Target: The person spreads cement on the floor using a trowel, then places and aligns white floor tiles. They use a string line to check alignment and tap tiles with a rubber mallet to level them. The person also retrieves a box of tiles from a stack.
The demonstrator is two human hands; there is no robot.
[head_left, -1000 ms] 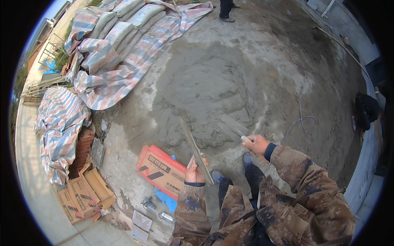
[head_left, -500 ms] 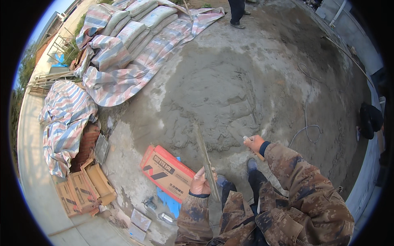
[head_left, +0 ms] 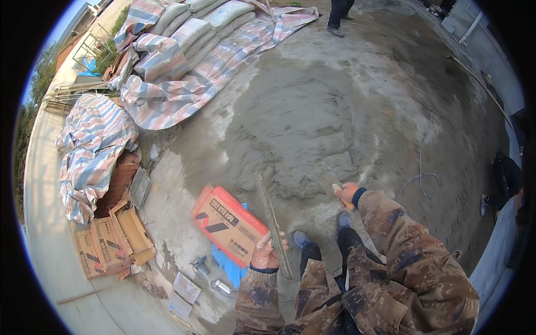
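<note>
Rough concrete ground [head_left: 173,212], pale in some patches and damp grey in others, spreads out in daylight below the head camera. Closest to the lens are the person's camouflage sleeves [head_left: 416,240], with two grey shoes [head_left: 301,239] between them.

The left hand [head_left: 265,255] has its fingers curled about a long, mortar-smeared board [head_left: 270,215], seen almost edge-on and slanting up and away; how the far side is gripped cannot be told. Ahead and to the right, the right hand [head_left: 347,193] is closed firmly around the handle of a trowel [head_left: 336,187]. Its blade is hard to make out against the grey behind it — whether it touches the mortar cannot be told.

Just beside the left hand lies a red-and-brown carton [head_left: 234,223], partly over a blue sheet [head_left: 225,268], with two small tiles [head_left: 186,287] near them. Beyond the hands, the wet mortar [head_left: 301,128] sits in a broad, ridged heap.

Further off to the left are opened cartons [head_left: 106,248] and a striped tarpaulin [head_left: 97,139]; to the right, a thin grey cable [head_left: 421,151] loops over the ground. Farthest away — filled sacks [head_left: 195,34] piled on striped sheeting [head_left: 162,106], and another person's dark-trousered legs [head_left: 338,14].
</note>
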